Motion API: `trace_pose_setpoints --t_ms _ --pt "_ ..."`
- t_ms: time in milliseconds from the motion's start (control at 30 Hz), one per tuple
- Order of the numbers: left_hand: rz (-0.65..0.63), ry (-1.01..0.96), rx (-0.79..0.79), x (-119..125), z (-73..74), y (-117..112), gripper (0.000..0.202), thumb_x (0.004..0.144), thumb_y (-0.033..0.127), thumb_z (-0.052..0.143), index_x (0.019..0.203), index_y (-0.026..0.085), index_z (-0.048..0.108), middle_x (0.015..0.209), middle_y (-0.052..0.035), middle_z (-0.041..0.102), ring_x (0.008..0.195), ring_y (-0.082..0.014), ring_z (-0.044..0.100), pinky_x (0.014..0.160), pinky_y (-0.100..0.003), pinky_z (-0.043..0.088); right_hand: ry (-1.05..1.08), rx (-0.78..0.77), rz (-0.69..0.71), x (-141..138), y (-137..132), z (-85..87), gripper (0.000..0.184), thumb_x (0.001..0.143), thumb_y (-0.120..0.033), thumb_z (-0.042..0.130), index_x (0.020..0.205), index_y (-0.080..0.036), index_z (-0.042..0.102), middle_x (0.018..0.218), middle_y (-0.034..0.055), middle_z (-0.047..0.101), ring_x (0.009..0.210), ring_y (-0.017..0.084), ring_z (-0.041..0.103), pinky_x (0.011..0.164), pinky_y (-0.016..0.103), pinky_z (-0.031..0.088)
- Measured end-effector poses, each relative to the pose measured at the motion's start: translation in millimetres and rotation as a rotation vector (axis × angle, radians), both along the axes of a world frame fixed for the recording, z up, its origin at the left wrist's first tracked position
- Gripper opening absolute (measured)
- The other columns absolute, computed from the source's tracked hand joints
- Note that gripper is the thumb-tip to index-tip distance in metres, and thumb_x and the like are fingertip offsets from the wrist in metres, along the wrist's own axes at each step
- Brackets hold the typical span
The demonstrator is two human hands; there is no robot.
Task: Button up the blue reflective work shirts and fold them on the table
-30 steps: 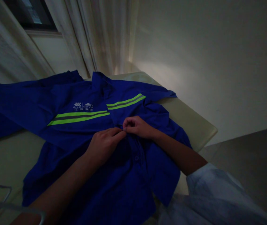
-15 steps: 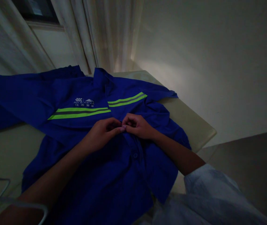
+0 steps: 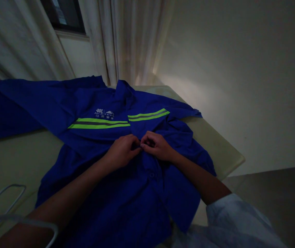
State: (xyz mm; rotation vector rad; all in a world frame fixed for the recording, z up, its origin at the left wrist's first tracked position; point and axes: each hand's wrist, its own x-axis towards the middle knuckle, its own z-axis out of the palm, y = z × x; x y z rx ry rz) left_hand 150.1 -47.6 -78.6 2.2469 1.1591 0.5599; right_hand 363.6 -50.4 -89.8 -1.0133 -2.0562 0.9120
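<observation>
A blue work jacket (image 3: 106, 203) with a yellow-green reflective stripe across the chest lies front side up on a table. My left hand (image 3: 123, 148) and my right hand (image 3: 157, 146) meet at its front opening, just below the stripe. Both hands pinch the fabric edge with thumb and fingers, their tips almost touching. Whatever lies between the fingertips, perhaps a button, is hidden. Lower on the opening a round button (image 3: 151, 175) shows. White printed lettering (image 3: 104, 114) sits on the chest above the stripe.
The pale table (image 3: 222, 153) has its corner at the right. White wire or tubing (image 3: 20, 220) loops at the lower left, partly in front of my left forearm. Curtains (image 3: 129, 41) and a dark window (image 3: 64, 15) stand behind, with a plain wall (image 3: 240, 69) on the right.
The view has shifted, so the jacket and both hands appear slightly further right and lower. My hands stay pinched at the same spot on the opening, with small finger movements.
</observation>
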Motion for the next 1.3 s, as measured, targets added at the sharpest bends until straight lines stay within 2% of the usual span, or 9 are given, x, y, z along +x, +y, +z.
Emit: trace_pose_setpoints --t_ms 200,433,600,800,967,1033,1100,1200,1300 --pt "0.007 -0.05 -0.046 -2 8.6 1 0.01 0.093 0.031 0.071 0.094 0.023 0.076 0.086 -0.0012 0.073 0.075 -0.0191 0.064 0.064 -0.029 0.038 0.046 -0.151 -0.037 3 3 4.1 0.022 0.093 -0.04 0.07 0.093 -0.018 0.068 0.081 -0.0006 0.057 0.069 0.013 0.05 0.062 0.027 0.037" --pt "-0.036 -0.167 -0.121 -4 7.0 2 0.02 0.1 0.035 0.06 0.096 0.023 0.075 0.085 0.0008 0.074 0.076 -0.0176 0.064 0.066 -0.028 0.039 0.127 -0.275 -0.022 6 5 2.0 0.035 0.093 -0.053 0.07 0.093 -0.018 0.065 0.078 -0.0018 0.058 0.07 0.013 0.049 0.064 0.026 0.036" --pt "0.004 -0.123 -0.148 -6 12.3 2 0.018 0.097 0.032 0.062 0.097 0.025 0.079 0.085 0.0015 0.077 0.075 -0.0175 0.066 0.065 -0.028 0.039 0.163 -0.365 -0.004 7 5 1.7 0.042 0.083 -0.054 0.083 0.094 -0.019 0.063 0.074 -0.004 0.055 0.067 0.013 0.048 0.061 0.025 0.036" --pt "0.028 -0.101 -0.161 -4 14.2 2 0.016 0.095 0.028 0.063 0.097 0.024 0.078 0.091 -0.0005 0.079 0.081 -0.02 0.07 0.068 -0.029 0.042 0.139 -0.349 0.024 9 7 3.0 0.047 0.076 -0.055 0.088 0.096 -0.019 0.063 0.074 -0.0052 0.053 0.067 0.012 0.048 0.06 0.024 0.037" --pt "0.098 -0.161 -0.136 0 11.9 -1 0.013 0.096 0.031 0.065 0.102 0.024 0.075 0.092 0.0003 0.079 0.084 -0.0201 0.072 0.072 -0.03 0.045 0.02 -0.286 -0.003 8 1 5.6 0.064 0.062 -0.047 0.098 0.104 -0.021 0.058 0.073 -0.0082 0.052 0.065 0.012 0.048 0.056 0.023 0.035" --pt "0.109 -0.2 -0.145 0 10.6 0 0.012 0.095 0.032 0.066 0.102 0.025 0.074 0.09 0.001 0.079 0.082 -0.0194 0.072 0.071 -0.03 0.045 -0.032 -0.225 -0.023 5 -3 6.1 0.06 0.066 -0.041 0.097 0.105 -0.022 0.055 0.072 -0.0093 0.05 0.064 0.011 0.046 0.055 0.023 0.033" --pt "0.084 -0.233 -0.157 -2 9.1 2 0.012 0.095 0.033 0.066 0.098 0.024 0.074 0.088 0.0009 0.078 0.08 -0.019 0.071 0.07 -0.029 0.046 -0.064 -0.156 -0.039 3 -5 6.1 0.047 0.074 -0.032 0.09 0.105 -0.022 0.056 0.071 -0.0095 0.049 0.063 0.011 0.046 0.056 0.022 0.032" --pt "-0.033 -0.301 -0.224 -7 7.4 6 0.014 0.093 0.034 0.067 0.1 0.024 0.074 0.093 0.0 0.078 0.084 -0.0191 0.072 0.073 -0.029 0.049 -0.059 -0.094 -0.047 3 -4 4.9 0.03 0.08 -0.02 0.078 0.102 -0.022 0.058 0.07 -0.0094 0.05 0.062 0.01 0.046 0.058 0.022 0.033" --pt "-0.118 -0.316 -0.266 -10 8.1 7 0.022 0.088 0.026 0.073 0.11 0.025 0.072 0.097 0.0009 0.078 0.085 -0.0187 0.072 0.075 -0.029 0.052 -0.041 -0.057 -0.06 5 -2 2.8 0.026 0.079 -0.017 0.076 0.1 -0.021 0.061 0.07 -0.0092 0.05 0.062 0.009 0.046 0.058 0.021 0.034"
